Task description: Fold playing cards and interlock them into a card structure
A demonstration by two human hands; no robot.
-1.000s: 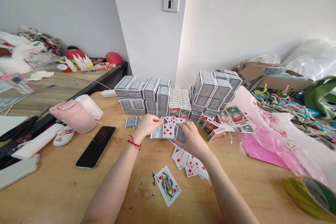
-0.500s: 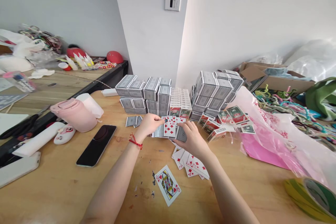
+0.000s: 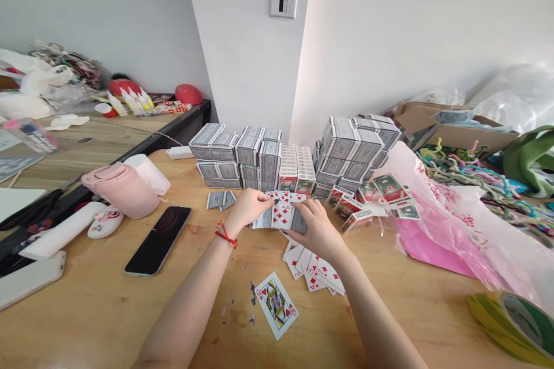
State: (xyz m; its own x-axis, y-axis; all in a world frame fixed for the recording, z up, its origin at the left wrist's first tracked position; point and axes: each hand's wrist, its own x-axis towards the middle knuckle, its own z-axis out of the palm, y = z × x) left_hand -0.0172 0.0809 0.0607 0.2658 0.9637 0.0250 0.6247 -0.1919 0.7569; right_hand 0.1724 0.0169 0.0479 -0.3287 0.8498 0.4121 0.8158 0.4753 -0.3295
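Observation:
My left hand [image 3: 250, 209], with a red string bracelet at the wrist, is closed, its thumb and fingertips pinching playing cards. A face-up eight of diamonds [image 3: 282, 217] shows in the middle, with grey-patterned card backs either side and other red cards behind. My right hand [image 3: 318, 223] has its fingers curved over the right end of these cards, thumb below. Nearer me on the wooden table lie a face-up queen of hearts [image 3: 277, 304] and several overlapping diamond cards [image 3: 318, 274] beside my right forearm. How many cards my hands hold is hidden.
Grey-backed card stacks stand at the back left [image 3: 236, 155] and back right [image 3: 350, 150], with card boxes [image 3: 298, 170] between. A phone [image 3: 159, 240] and pink tumbler [image 3: 123, 189] lie left. Right are loose card boxes [image 3: 352, 207], pink plastic [image 3: 437, 236] and a tape roll [image 3: 511, 323].
My left hand and the eight of diamonds have shifted slightly to the right. My right hand stays almost where it was, and the cards on the table have not moved.

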